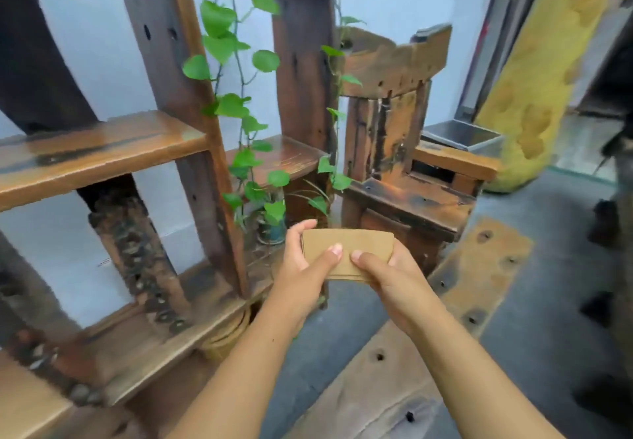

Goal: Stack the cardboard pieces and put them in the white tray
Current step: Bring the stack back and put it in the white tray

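Both hands, left hand (301, 267) and right hand (394, 277), pinch my cardboard stack (346, 250); with no white tray in sight, loosening could fan the pieces apart.

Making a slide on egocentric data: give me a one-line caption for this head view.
Left hand and right hand hold stacked cardboard pieces before a wooden shelf.

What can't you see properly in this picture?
- White tray: none can be made out anywhere in the head view.
- Cardboard stack: the number of pieces is unclear; the left hand and right hand cover its ends.
- Dark shapes along the right edge: blurred and cut off.
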